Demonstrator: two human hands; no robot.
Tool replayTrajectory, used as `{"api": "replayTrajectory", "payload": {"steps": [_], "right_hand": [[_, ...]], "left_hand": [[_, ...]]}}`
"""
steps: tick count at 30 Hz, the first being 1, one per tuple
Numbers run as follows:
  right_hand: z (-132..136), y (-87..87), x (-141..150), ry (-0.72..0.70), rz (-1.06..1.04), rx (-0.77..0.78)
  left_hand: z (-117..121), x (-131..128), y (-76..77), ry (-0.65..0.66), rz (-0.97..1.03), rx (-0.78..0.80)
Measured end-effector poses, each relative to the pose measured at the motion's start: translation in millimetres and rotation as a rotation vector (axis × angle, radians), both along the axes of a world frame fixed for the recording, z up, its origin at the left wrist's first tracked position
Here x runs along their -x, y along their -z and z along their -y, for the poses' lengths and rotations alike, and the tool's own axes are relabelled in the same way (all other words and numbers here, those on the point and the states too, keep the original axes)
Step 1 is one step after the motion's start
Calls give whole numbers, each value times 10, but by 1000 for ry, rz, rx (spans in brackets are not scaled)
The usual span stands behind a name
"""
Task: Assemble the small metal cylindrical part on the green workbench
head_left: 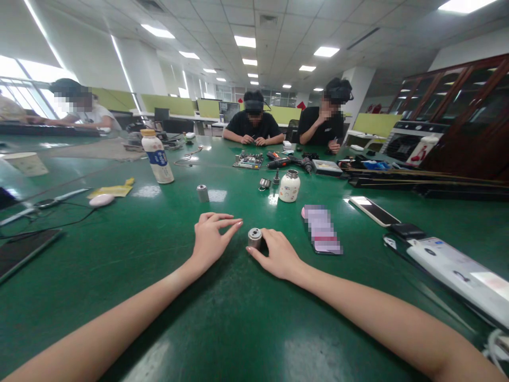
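My right hand [280,257] is closed around a small silver metal cylinder [254,237], with the thumb at its near side and the fingers behind it. The cylinder stands upright on the green table [191,318], and small dark holes show in its top face. Left of it, a short way apart, my left hand [212,236] hovers with thumb and index fingertips pinched together. Whatever lies between those tips, if anything, is too small to make out. A second, similar grey cylinder [202,193] stands upright beyond my left hand.
A white jar [289,187], a phone [323,229] and a white phone [374,210] lie ahead and right. Farther off are a circuit board [248,160], a power drill [284,162] and a bottle [157,157]. Several people sit around the table.
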State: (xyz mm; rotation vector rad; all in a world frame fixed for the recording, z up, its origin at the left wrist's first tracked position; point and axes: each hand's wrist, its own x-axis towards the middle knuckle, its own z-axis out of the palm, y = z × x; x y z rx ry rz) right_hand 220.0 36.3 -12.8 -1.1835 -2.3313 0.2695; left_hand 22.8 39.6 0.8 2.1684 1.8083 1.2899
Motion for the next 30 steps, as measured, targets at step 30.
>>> {"api": "replayTrajectory", "payload": {"steps": [30], "right_hand": [[-6,20,7,-3,12,-19]], "left_hand": [[174,-273,-101,387,131,33]]}}
